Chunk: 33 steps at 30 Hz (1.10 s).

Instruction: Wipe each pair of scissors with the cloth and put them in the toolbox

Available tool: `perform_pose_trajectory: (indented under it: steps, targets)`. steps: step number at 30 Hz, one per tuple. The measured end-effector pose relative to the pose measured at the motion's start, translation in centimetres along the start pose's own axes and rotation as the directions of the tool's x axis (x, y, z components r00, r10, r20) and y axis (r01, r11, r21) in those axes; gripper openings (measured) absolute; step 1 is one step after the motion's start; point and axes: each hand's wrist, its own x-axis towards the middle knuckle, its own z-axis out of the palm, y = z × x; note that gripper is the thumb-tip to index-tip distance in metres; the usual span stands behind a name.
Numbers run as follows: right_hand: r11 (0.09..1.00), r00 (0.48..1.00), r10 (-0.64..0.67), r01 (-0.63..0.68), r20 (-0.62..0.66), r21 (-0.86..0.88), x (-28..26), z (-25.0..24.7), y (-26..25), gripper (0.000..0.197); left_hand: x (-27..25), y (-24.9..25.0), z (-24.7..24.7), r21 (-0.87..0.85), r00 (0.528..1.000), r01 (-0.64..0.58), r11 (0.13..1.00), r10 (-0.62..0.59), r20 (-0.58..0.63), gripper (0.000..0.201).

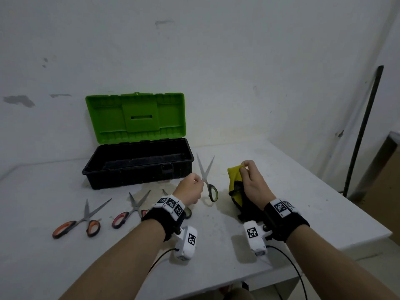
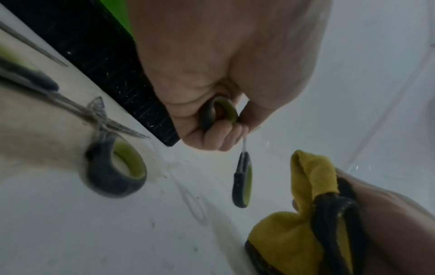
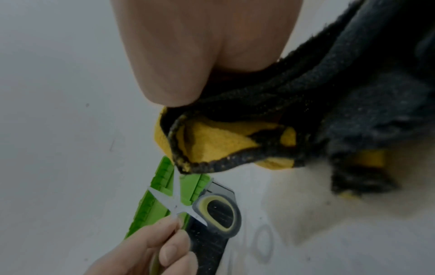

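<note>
Head view: left hand (image 1: 191,187) pinches steel scissors (image 1: 205,175).

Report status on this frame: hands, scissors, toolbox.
Left hand holds green-handled scissors, blades open. Right hand grips yellow cloth. Toolbox open, nothing visible inside. Nothing blocking.

The left hand (image 2: 212,78) fills the upper middle of the left wrist view, its fingers (image 2: 221,135) curled round one dark, green-lined handle loop of a pair of scissors (image 2: 242,178); the other loop hangs free below the grip, above the pale surface (image 2: 117,232). At lower right the right hand (image 2: 388,214) holds a bunched yellow cloth (image 2: 282,240) with a dark edging, near the hanging loop but apart from it. A second pair of green-handled scissors (image 2: 115,173) lies on the surface at left, blurred. Behind it runs the black wall of the toolbox (image 2: 105,65).
</note>
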Motion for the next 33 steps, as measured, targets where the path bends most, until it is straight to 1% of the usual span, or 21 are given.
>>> perform_pose_trajectory:
  steps: [2,3,4,5,6,7,9,11,14,16,19,20,23,27,28,30,31,33]
  targets:
    - [0.996,0.999,0.036,-0.036,-0.002,0.086,-0.2,0.1,-0.8,0.019,-0.2,0.2,-0.3,-0.159,1.0,0.029,0.987,-0.027,0.013,0.014]
    - [0.984,0.997,0.069,-0.071,0.018,0.163,-0.3,0.2,-1.2,0.02,-0.5,0.1,-0.4,-0.219,0.999,0.038,0.975,-0.031,0.032,0.014]
    - [0.954,0.991,0.117,-0.129,0.063,0.269,-0.6,0.3,-1.7,0.02,-0.8,0.0,-0.5,-0.259,0.998,0.039,0.965,-0.027,0.053,0.015]
    - [0.902,0.978,0.161,-0.199,0.13,0.383,-0.9,0.6,-2.3,0.02,-1.1,-0.3,-0.6,-0.279,0.998,0.035,0.96,-0.017,0.067,0.017]
    - [0.848,0.966,0.181,-0.25,0.187,0.468,-1.2,0.9,-2.7,0.022,-1.4,-0.5,-0.7,-0.282,0.997,0.025,0.959,-0.004,0.074,0.019]
    - [0.828,0.962,0.167,-0.255,0.214,0.5,-1.4,1.1,-3.0,0.026,-1.7,-0.9,-0.8,-0.274,0.997,0.011,0.962,0.01,0.074,0.021]
    - [0.891,0.971,0.085,-0.175,0.223,0.418,-1.4,1.7,-3.3,0.03,-2.0,-1.6,-1.1,-0.243,0.998,-0.017,0.97,0.032,0.057,0.023]
    - [0.942,0.967,0.005,-0.089,0.254,0.322,-1.3,2.3,-3.6,0.022,-2.3,-2.2,-1.5,-0.233,0.999,-0.026,0.972,0.036,0.039,0.022]
    - [0.953,0.958,-0.046,-0.044,0.284,0.301,-1.5,3.0,-3.8,0.011,-2.6,-2.6,-2.1,-0.236,0.999,-0.027,0.971,0.037,0.036,0.023]
    - [0.962,0.961,-0.065,-0.011,0.27,0.272,-1.7,3.5,-4.1,0.016,-3.0,-2.8,-2.4,-0.212,0.998,-0.047,0.976,0.053,0.027,0.024]
    - [0.986,0.973,-0.091,0.059,0.211,0.153,-1.3,4.3,-4.3,0.025,-3.4,-3.1,-2.6,-0.163,0.997,-0.079,0.983,0.08,-0.001,0.026]
    - [0.988,0.974,-0.11,0.086,0.197,0.13,-1.1,4.5,-4.4,0.023,-3.5,-3.3,-2.7,-0.162,0.997,-0.083,0.983,0.082,-0.008,0.025]
    - [0.981,0.97,-0.166,0.143,0.176,0.134,-1.1,5.3,-5.1,0.005,-3.7,-3.7,-3.2,-0.188,0.996,-0.094,0.978,0.092,-0.022,0.023]
    - [0.956,0.947,-0.292,0.291,0.136,0.022,-1.7,6.9,-5.4,0.006,-3.9,-4.3,-3.7,-0.146,0.991,-0.12,0.982,0.111,-0.069,0.03]
    - [0.948,0.938,-0.315,0.318,0.144,0.0,-2.0,7.3,-5.3,0.011,-3.8,-4.5,-3.8,-0.14,0.99,-0.127,0.982,0.117,-0.077,0.032]
    - [0.938,0.928,-0.33,0.343,0.176,-0.049,-2.4,7.8,-5.2,0.026,-3.7,-4.9,-4.0,-0.151,0.99,-0.13,0.98,0.12,-0.074,0.031]
    - [0.936,0.926,-0.325,0.344,0.192,-0.071,-2.5,8.0,-5.1,0.028,-3.6,-5.0,-4.0,-0.149,0.99,-0.132,0.98,0.122,-0.073,0.03]
    - [0.94,0.928,-0.309,0.331,0.207,-0.082,-2.7,8.0,-5.0,0.022,-3.5,-5.2,-4.0,-0.116,0.989,-0.134,0.984,0.126,-0.072,0.03]
